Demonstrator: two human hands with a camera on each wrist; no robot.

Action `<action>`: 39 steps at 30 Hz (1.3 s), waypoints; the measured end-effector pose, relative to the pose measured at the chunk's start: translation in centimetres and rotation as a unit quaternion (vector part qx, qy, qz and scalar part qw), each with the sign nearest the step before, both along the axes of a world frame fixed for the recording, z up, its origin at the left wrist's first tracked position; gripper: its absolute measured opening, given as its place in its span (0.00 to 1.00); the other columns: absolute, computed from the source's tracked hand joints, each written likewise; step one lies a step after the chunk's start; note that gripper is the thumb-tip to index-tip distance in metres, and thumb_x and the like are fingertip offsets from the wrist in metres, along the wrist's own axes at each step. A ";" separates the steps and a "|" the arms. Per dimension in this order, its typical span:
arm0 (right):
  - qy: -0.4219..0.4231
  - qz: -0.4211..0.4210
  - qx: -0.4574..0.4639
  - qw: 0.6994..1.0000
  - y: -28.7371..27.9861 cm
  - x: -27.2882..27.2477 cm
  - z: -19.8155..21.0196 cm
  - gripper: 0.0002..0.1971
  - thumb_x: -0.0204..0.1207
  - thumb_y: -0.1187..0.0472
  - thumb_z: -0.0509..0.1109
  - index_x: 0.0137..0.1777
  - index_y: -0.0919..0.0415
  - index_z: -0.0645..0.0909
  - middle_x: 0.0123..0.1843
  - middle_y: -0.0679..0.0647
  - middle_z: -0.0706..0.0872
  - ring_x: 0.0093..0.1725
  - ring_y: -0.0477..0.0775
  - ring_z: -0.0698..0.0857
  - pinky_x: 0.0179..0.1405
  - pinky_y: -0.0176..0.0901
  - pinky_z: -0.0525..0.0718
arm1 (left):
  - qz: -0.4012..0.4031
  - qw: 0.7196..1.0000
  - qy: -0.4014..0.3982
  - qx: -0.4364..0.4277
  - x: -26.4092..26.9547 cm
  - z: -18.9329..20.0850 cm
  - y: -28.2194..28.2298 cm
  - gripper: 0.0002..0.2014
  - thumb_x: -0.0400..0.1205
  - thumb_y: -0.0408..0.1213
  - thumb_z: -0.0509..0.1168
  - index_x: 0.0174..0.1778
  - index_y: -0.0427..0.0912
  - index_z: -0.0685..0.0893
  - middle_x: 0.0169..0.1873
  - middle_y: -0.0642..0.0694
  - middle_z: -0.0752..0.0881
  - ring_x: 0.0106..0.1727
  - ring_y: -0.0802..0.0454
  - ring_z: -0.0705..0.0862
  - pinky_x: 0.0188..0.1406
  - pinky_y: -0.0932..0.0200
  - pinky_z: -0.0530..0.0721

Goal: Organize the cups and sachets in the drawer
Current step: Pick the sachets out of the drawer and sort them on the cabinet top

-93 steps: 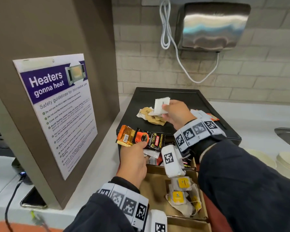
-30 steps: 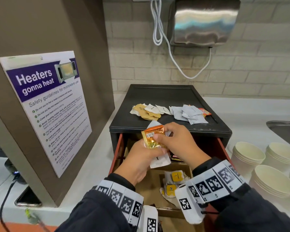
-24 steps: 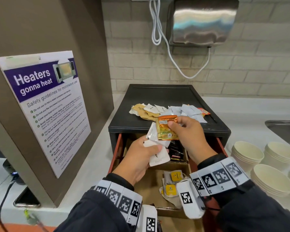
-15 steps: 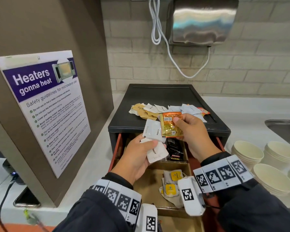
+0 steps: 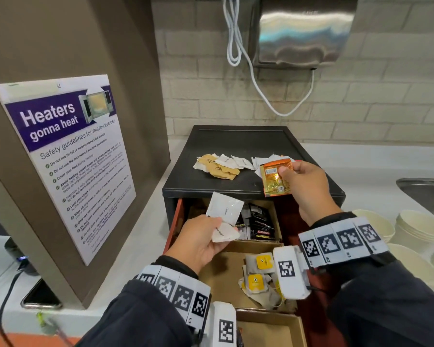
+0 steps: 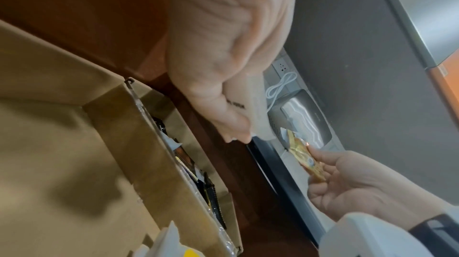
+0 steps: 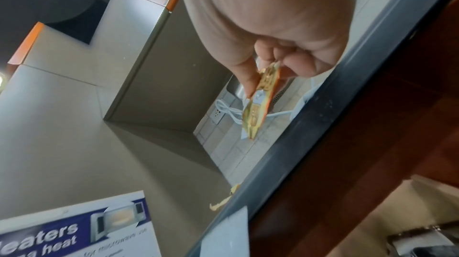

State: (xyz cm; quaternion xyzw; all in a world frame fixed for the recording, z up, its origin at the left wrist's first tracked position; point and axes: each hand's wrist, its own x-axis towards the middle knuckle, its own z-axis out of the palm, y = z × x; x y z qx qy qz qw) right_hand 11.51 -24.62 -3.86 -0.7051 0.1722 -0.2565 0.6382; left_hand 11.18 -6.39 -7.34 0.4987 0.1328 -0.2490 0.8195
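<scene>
My right hand point(image 5: 301, 182) pinches an orange-gold sachet point(image 5: 276, 177) over the black drawer unit's top point(image 5: 238, 144), beside the white sachets point(image 5: 241, 162) and brown sachets point(image 5: 217, 166) lying there. The right wrist view shows the same orange-gold sachet point(image 7: 258, 104) edge-on between thumb and fingers. My left hand point(image 5: 201, 240) grips two white sachets point(image 5: 224, 209) above the open drawer point(image 5: 178, 221). Dark sachets point(image 5: 261, 222) stand in the drawer's back cardboard compartment; yellow-labelled tea bags point(image 5: 258, 271) lie in the nearer compartment. Paper cups point(image 5: 421, 226) are stacked at the right.
A brown cabinet with a microwave safety poster point(image 5: 63, 156) stands close on the left. A steel dryer point(image 5: 303, 31) and white cable point(image 5: 236, 46) hang on the tiled wall. A sink edge point(image 5: 424, 186) is at far right; a phone point(image 5: 40, 296) lies at the lower left.
My right hand took the orange-gold sachet from the left hand's bundle and carried it up and right over the unit's top. The left hand dropped slightly, keeping the white sachets.
</scene>
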 end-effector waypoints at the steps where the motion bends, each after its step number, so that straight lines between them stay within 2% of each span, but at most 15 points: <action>1: 0.007 -0.013 0.010 1.000 -0.2 0.2 0.1 0.06 0.79 0.63 0.67 0.53 0.60 0.82 0.47 0.54 0.88 0.36 0.43 0.85 0.20 0.24 0.75 | 0.004 1.000 0.018 0.006 0.0 -0.1 -0.1 0.14 0.84 0.22 0.57 0.66 0.33 0.71 0.49 0.33 0.79 0.47 0.38 0.84 0.43 0.43 0.83; 3: 0.018 -0.030 0.018 0.999 -0.8 0.7 0.3 0.01 0.79 0.63 0.68 0.47 0.58 0.81 0.47 0.55 0.87 0.35 0.44 0.84 0.17 0.26 0.74 | 0.008 0.999 0.040 0.017 -0.1 -0.1 -0.4 0.12 0.85 0.22 0.55 0.63 0.33 0.71 0.43 0.33 0.79 0.55 0.34 0.83 0.46 0.40 0.81; 5: 0.017 -0.040 0.014 0.999 -1.3 1.2 0.2 0.05 0.79 0.61 0.67 0.41 0.55 0.78 0.46 0.55 0.87 0.34 0.44 0.84 0.18 0.28 0.73 | 0.016 0.998 0.051 0.017 -0.2 -0.1 -0.8 0.11 0.85 0.22 0.54 0.63 0.34 0.70 0.42 0.34 0.78 0.63 0.33 0.80 0.48 0.38 0.79; 9: 0.010 -0.072 0.010 0.997 -2.1 2.6 0.1 0.04 0.79 0.61 0.67 0.51 0.60 0.78 0.45 0.58 0.85 0.28 0.45 0.79 0.11 0.27 0.69 | 0.035 0.998 0.051 0.031 0.0 -0.2 -1.0 0.11 0.85 0.21 0.54 0.62 0.33 0.71 0.45 0.35 0.78 0.65 0.34 0.78 0.50 0.41 0.78; 13: -0.002 -0.095 0.002 0.995 -2.6 3.9 0.5 0.07 0.79 0.60 0.67 0.54 0.61 0.79 0.46 0.56 0.85 0.39 0.50 0.84 0.27 0.33 0.78 | 0.038 0.994 0.033 0.093 0.6 -0.3 -0.9 0.22 0.82 0.17 0.54 0.72 0.33 0.68 0.64 0.31 0.75 0.68 0.33 0.76 0.55 0.44 0.79; 15: 0.006 -0.104 -0.014 0.994 -2.8 4.4 0.6 0.05 0.79 0.61 0.67 0.52 0.60 0.78 0.46 0.55 0.84 0.42 0.52 0.85 0.30 0.36 0.80 | 0.048 0.991 0.042 0.120 0.9 -0.4 -0.8 0.27 0.81 0.15 0.54 0.75 0.36 0.68 0.69 0.32 0.72 0.69 0.33 0.74 0.59 0.45 0.80; 17: 0.019 -0.118 -0.045 0.992 -3.1 4.9 0.4 0.05 0.78 0.60 0.69 0.49 0.58 0.77 0.47 0.55 0.84 0.47 0.56 0.87 0.39 0.46 0.86 | 0.059 0.986 0.034 0.149 1.3 -0.6 -0.8 0.29 0.80 0.13 0.53 0.75 0.40 0.71 0.68 0.34 0.71 0.69 0.34 0.72 0.58 0.48 0.80; 19: 0.058 -0.132 -0.131 0.981 -3.4 5.1 0.0 0.08 0.76 0.58 0.70 0.51 0.59 0.78 0.49 0.55 0.83 0.54 0.59 0.85 0.54 0.50 0.83 | 0.068 0.981 0.016 0.183 1.6 -1.0 -0.8 0.28 0.79 0.13 0.55 0.72 0.40 0.72 0.61 0.36 0.72 0.67 0.35 0.73 0.60 0.50 0.81; 22: 0.116 -0.126 -0.276 0.946 -3.4 4.8 -0.6 0.18 0.76 0.56 0.71 0.62 0.62 0.77 0.58 0.58 0.83 0.59 0.59 0.81 0.50 0.41 0.74 | 0.093 0.973 0.006 0.213 1.8 -1.2 -0.7 0.24 0.79 0.17 0.60 0.70 0.38 0.72 0.60 0.37 0.74 0.63 0.39 0.74 0.65 0.46 0.80; 24: 0.115 -0.126 -0.305 0.937 -3.3 4.6 -0.8 0.19 0.76 0.54 0.71 0.64 0.61 0.76 0.63 0.61 0.81 0.59 0.61 0.81 0.50 0.43 0.74 | 0.098 0.975 -0.001 0.202 1.7 -1.2 -0.8 0.22 0.79 0.18 0.62 0.68 0.39 0.74 0.59 0.37 0.76 0.59 0.40 0.76 0.58 0.48 0.82; 26: 0.102 -0.131 -0.302 0.939 -3.2 4.4 -0.8 0.18 0.77 0.53 0.69 0.63 0.61 0.77 0.63 0.61 0.80 0.59 0.61 0.81 0.51 0.43 0.74 | 0.082 0.982 -0.011 0.169 1.3 -1.2 -0.7 0.16 0.80 0.19 0.63 0.59 0.42 0.76 0.50 0.42 0.77 0.52 0.44 0.77 0.48 0.52 0.84; 29: 0.074 -0.133 -0.261 0.953 -3.5 3.8 -0.7 0.16 0.79 0.55 0.66 0.63 0.61 0.77 0.62 0.60 0.81 0.58 0.58 0.80 0.48 0.39 0.71 | 0.086 0.985 -0.014 0.147 0.8 -1.1 -0.4 0.11 0.79 0.23 0.66 0.48 0.44 0.77 0.38 0.47 0.79 0.44 0.50 0.80 0.43 0.57 0.83; 33: 0.039 -0.135 -0.244 0.959 -2.9 2.7 -0.6 0.15 0.79 0.60 0.64 0.64 0.60 0.77 0.62 0.60 0.80 0.55 0.55 0.79 0.48 0.36 0.69 | 0.101 0.981 -0.033 0.164 0.6 -0.6 -0.2 0.09 0.78 0.30 0.70 0.41 0.49 0.78 0.37 0.45 0.82 0.36 0.53 0.80 0.35 0.66 0.76; 37: 0.007 -0.086 -0.282 0.956 -0.2 0.9 -0.4 0.12 0.79 0.63 0.63 0.61 0.58 0.79 0.50 0.52 0.77 0.42 0.47 0.74 0.40 0.37 0.68 | 0.104 0.983 -0.066 0.135 0.2 -0.3 -0.1 0.07 0.79 0.30 0.69 0.43 0.47 0.81 0.40 0.45 0.83 0.39 0.51 0.81 0.32 0.66 0.76; 39: 0.000 0.003 -0.291 0.957 1.7 0.1 -0.4 0.09 0.79 0.62 0.64 0.58 0.55 0.80 0.41 0.47 0.78 0.38 0.44 0.76 0.34 0.37 0.70 | 0.099 0.985 -0.092 0.105 0.0 0.1 0.0 0.06 0.80 0.29 0.68 0.44 0.46 0.82 0.41 0.45 0.84 0.40 0.51 0.82 0.30 0.67 0.76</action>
